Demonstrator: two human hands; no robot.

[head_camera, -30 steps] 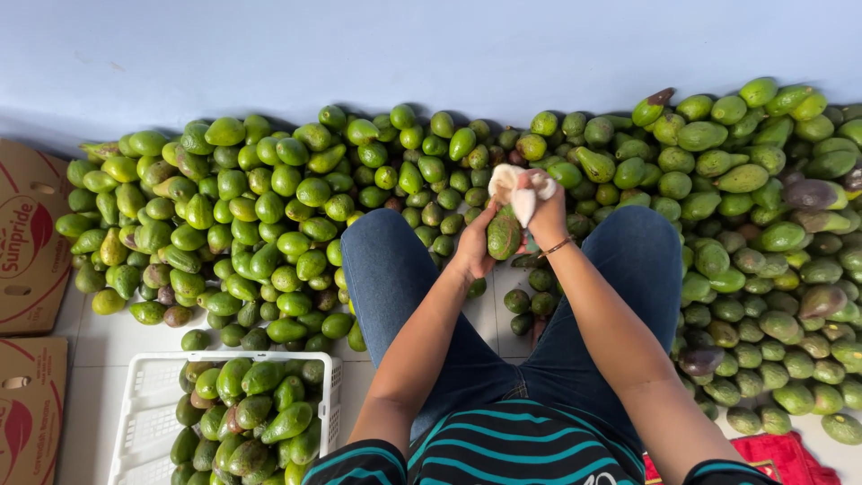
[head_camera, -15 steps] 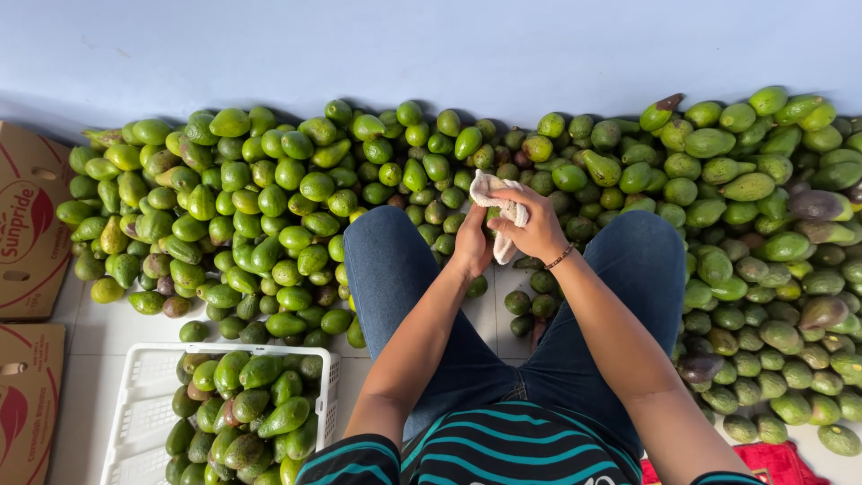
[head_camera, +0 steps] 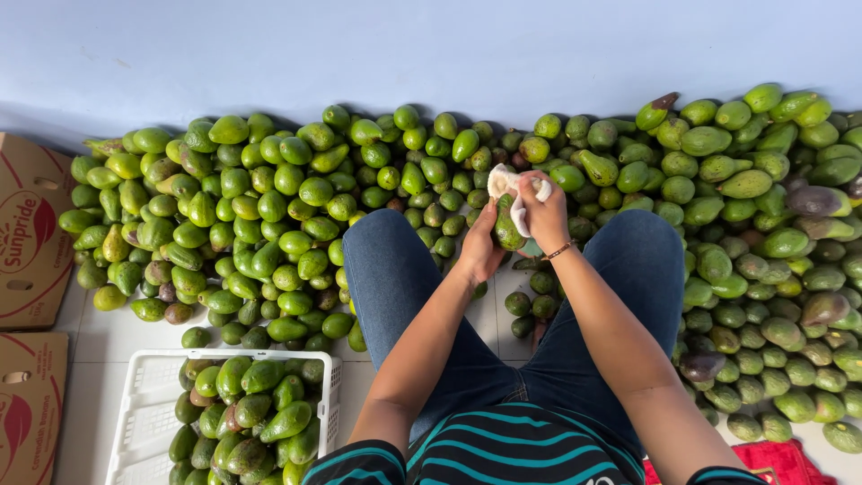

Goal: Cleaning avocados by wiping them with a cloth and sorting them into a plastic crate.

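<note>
My left hand holds a dark green avocado upright between my knees. Pressed against the fruit's top, a white cloth is gripped by my right hand, which wears a thin bracelet at the wrist. Both hands meet over the gap between my jeans-clad legs. A large heap of green avocados covers the floor in front of me and to both sides.
A white plastic crate at lower left holds several avocados. Two cardboard boxes lie at the left edge. A pale blue wall runs behind the heap. Red fabric shows at lower right. A few avocados lie between my legs.
The cloth has slid from over the avocado's top to its upper side while my left hand keeps the fruit in place. The view has shifted slightly.
</note>
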